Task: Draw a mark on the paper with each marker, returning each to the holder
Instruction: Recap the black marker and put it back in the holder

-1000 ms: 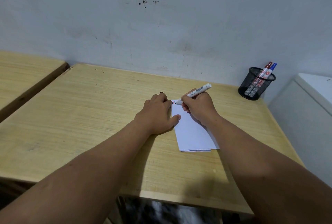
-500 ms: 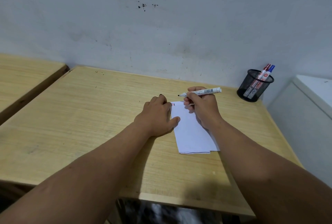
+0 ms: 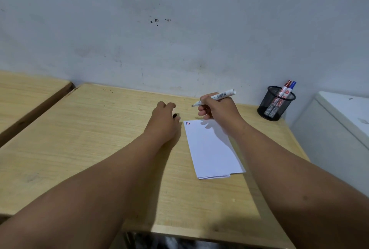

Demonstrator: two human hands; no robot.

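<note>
A: What's your right hand (image 3: 218, 108) doing?
B: Pinching the uncapped black marker (image 3: 216, 97) above the paper's (image 3: 211, 148) far edge.
A: And your left hand (image 3: 164, 122)?
B: Curled around a black cap (image 3: 175, 115), on the worktop (image 3: 79, 138) left of the paper.

The right hand (image 3: 218, 108) holds a marker (image 3: 216, 96) up above the paper (image 3: 211, 148). The left hand (image 3: 164, 120) holds a small black cap (image 3: 175, 115). Two markers (image 3: 287, 88) stand in the cup (image 3: 276, 103).

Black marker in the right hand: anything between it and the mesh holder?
Nothing visible. The black marker is held above bare table, and the mesh holder stands apart to its right with a red marker and blue marker inside.
</note>
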